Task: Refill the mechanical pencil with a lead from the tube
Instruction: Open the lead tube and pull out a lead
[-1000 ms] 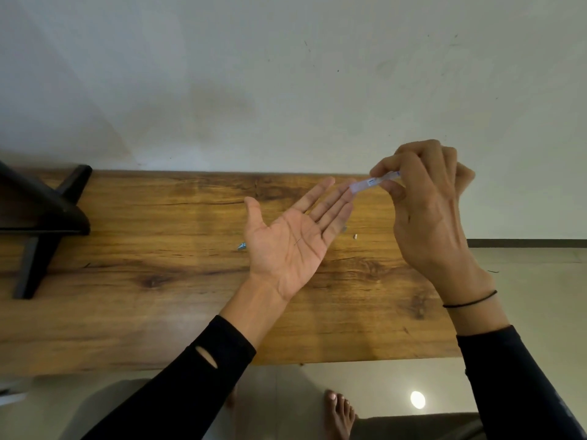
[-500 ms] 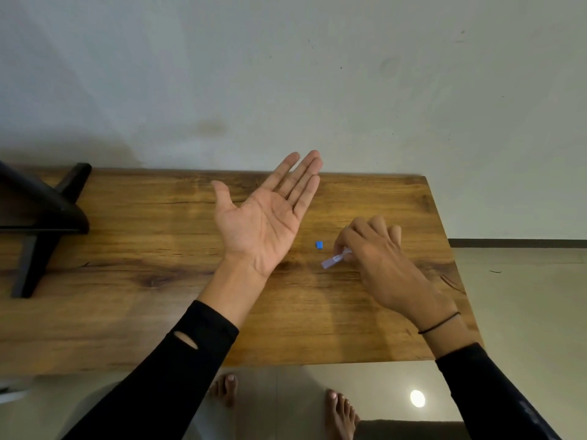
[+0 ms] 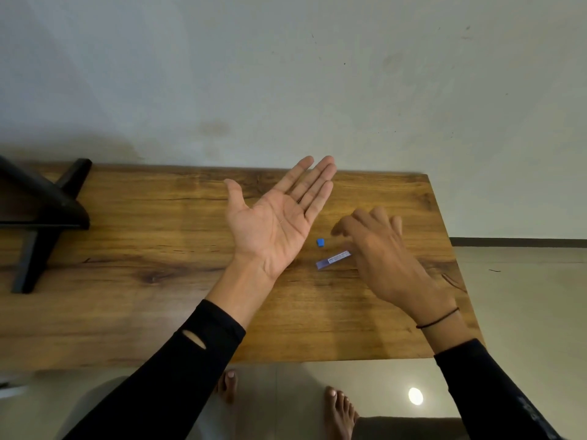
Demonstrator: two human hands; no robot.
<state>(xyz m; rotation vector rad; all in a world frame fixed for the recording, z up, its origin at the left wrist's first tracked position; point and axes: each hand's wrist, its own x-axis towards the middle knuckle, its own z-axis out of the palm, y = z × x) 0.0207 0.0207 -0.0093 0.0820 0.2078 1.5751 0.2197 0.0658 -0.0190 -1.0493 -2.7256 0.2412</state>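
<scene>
My left hand is held palm up and flat above the wooden table, fingers straight and together. A faint thin line, possibly a lead, crosses the palm. The clear lead tube lies on the table just right of that wrist. Its small blue cap sits a little beyond it. My right hand hovers right of the tube, fingers spread and blurred, holding nothing. The mechanical pencil is not visible.
A black angled stand occupies the table's far left. The table's right edge is close to my right hand, and a plain wall rises behind the table. Bare feet stand on the tiled floor below the front edge.
My right hand brought the tube down from my left fingertips to the table and let go of it. My left hand stayed palm up and shifted slightly left.
</scene>
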